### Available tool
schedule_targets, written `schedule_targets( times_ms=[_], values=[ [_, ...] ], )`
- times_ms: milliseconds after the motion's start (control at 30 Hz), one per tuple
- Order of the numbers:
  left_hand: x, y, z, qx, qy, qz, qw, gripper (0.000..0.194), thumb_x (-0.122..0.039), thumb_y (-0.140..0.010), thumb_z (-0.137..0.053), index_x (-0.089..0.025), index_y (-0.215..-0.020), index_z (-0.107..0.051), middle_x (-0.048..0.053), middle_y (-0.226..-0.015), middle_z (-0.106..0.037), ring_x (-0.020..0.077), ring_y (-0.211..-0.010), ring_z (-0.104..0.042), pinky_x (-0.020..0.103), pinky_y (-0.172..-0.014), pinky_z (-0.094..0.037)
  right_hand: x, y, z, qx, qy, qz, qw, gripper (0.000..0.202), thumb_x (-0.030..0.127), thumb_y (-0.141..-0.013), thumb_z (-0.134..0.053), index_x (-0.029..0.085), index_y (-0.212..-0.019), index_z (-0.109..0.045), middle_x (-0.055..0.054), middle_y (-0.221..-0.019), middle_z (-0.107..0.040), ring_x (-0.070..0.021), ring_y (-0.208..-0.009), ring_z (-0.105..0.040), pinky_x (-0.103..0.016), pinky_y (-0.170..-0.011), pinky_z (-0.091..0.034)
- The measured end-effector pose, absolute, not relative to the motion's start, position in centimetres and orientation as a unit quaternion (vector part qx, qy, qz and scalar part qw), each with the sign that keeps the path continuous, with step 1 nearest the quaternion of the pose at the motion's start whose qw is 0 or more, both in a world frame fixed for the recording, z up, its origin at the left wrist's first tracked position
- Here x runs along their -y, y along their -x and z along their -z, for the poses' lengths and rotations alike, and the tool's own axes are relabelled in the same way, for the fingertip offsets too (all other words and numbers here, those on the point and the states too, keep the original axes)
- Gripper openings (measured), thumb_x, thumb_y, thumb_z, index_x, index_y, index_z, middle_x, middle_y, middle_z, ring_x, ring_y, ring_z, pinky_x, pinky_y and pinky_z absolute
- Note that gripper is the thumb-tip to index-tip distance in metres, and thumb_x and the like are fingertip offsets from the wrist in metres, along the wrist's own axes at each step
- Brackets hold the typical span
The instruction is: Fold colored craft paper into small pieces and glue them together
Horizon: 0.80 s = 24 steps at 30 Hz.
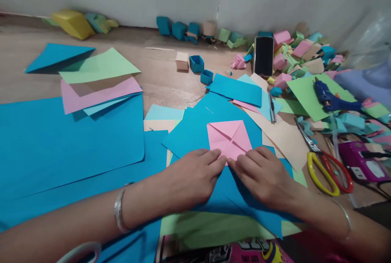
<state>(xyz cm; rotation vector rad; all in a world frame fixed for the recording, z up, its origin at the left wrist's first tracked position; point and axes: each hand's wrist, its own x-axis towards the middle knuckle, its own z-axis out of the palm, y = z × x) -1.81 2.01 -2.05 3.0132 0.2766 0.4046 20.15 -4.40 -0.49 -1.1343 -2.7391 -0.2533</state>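
A pink paper square [229, 134], its corners folded in to the centre, lies on blue sheets [195, 122]. At its lower left edge my left hand [197, 175] has its fingers bent and closed on the paper. My right hand [264, 175] holds the lower right edge the same way, fingers curled. Both thumbs nearly meet at the near edge of the square. That near edge is partly hidden under the fingers.
Scissors [328, 169], a blue glue gun [332, 98], a pen [271, 107] and a phone [263, 56] lie to the right, beside heaped paper pieces. Folded sheets [100, 67] lie at left. Small blue boxes [196, 64] stand farther back.
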Motion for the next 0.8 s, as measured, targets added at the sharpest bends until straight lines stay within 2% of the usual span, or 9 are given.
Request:
schedule_targets(
  times_ms=[100, 267, 467, 667, 800],
  values=[
    [-2.1, 1.9, 2.1, -0.081, -0.987, -0.133, 0.034, 0.023, -0.017, -0.094, -0.047, -0.008, -0.107, -0.064, 0.013, -0.118, -0.064, 0.0274, -0.109, -0.057, 0.039, -0.081, -0.05, 5.4, -20.4, 0.2, 0.915, 0.387, 0.105, 0.052, 0.022, 0.011, -0.091, -0.05, 0.009, -0.103, -0.068, -0.008, -0.076, -0.06, -0.0212, -0.071, -0.05, -0.041, -0.063, -0.034],
    [-2.0, 1.8, 2.0, -0.095, -0.986, -0.13, 0.039, 0.024, -0.015, -0.094, -0.045, -0.008, -0.11, -0.062, 0.013, -0.122, -0.063, 0.0261, -0.111, -0.056, 0.039, -0.083, -0.049, 6.4, -22.1, 0.4, 0.898, 0.425, 0.106, 0.044, 0.024, 0.012, -0.092, -0.052, 0.008, -0.11, -0.066, -0.007, -0.074, -0.061, -0.0217, -0.071, -0.048, -0.041, -0.062, -0.033],
    [-2.1, 1.8, 1.7, -0.099, -0.987, -0.118, 0.046, 0.023, -0.014, -0.093, -0.046, -0.009, -0.11, -0.062, 0.013, -0.122, -0.063, 0.0255, -0.112, -0.056, 0.037, -0.083, -0.048, 7.6, -23.9, 0.7, 0.881, 0.459, 0.109, 0.038, 0.017, 0.013, -0.092, -0.053, 0.012, -0.1, -0.068, -0.006, -0.07, -0.058, -0.0205, -0.068, -0.047, -0.04, -0.062, -0.033],
    [-2.4, 1.6, 1.7, -0.092, -0.984, -0.141, 0.051, 0.025, -0.015, -0.096, -0.041, -0.008, -0.108, -0.062, 0.012, -0.114, -0.066, 0.0244, -0.106, -0.058, 0.037, -0.08, -0.049, 7.4, -22.7, 1.3, 0.886, 0.453, 0.073, 0.068, 0.033, 0.013, -0.095, -0.045, 0.009, -0.124, -0.059, -0.012, -0.088, -0.064, -0.0235, -0.078, -0.051, -0.039, -0.064, -0.035],
    [-2.6, 1.3, 1.4, -0.092, -0.988, -0.109, 0.056, 0.023, -0.022, -0.098, -0.043, -0.012, -0.107, -0.061, 0.01, -0.106, -0.067, 0.0227, -0.098, -0.059, 0.035, -0.075, -0.048, 6.8, -21.5, 1.7, 0.89, 0.444, 0.075, 0.065, 0.026, 0.012, -0.093, -0.049, 0.006, -0.114, -0.063, -0.01, -0.081, -0.063, -0.0221, -0.073, -0.048, -0.038, -0.061, -0.033]
  ],
)
